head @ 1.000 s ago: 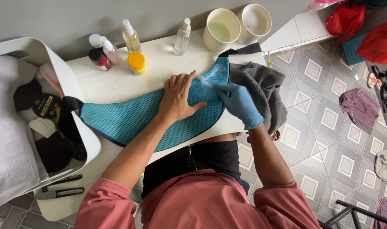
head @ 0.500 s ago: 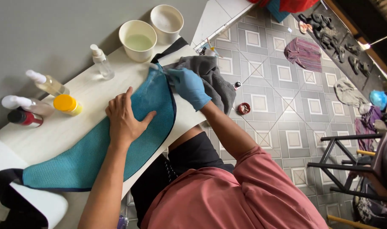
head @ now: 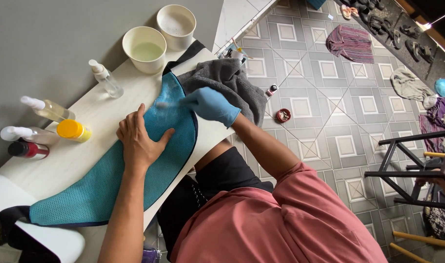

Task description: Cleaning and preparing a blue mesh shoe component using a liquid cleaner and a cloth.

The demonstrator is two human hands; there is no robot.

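A long teal mesh piece with dark edging (head: 110, 185) lies along the white table (head: 86, 104). My bare left hand (head: 139, 141) rests flat on its middle, fingers spread. My right hand (head: 212, 104), in a blue glove, is closed around a small, motion-blurred brush (head: 168, 103) whose tip touches the mesh near its upper end. A grey towel (head: 239, 80) is bunched on the table edge just behind that hand.
Two cream bowls (head: 144, 48) (head: 176, 20) stand at the table's far end. Spray bottles (head: 105, 78) (head: 47, 109), a yellow-capped jar (head: 74, 130) and a red bottle (head: 27, 150) line the wall. A black metal frame (head: 407, 165) stands on the tiled floor at right.
The view has swung and come closer. My right hand has shifted a little down the mesh toward the left hand. The left hand stays flat on the mesh.
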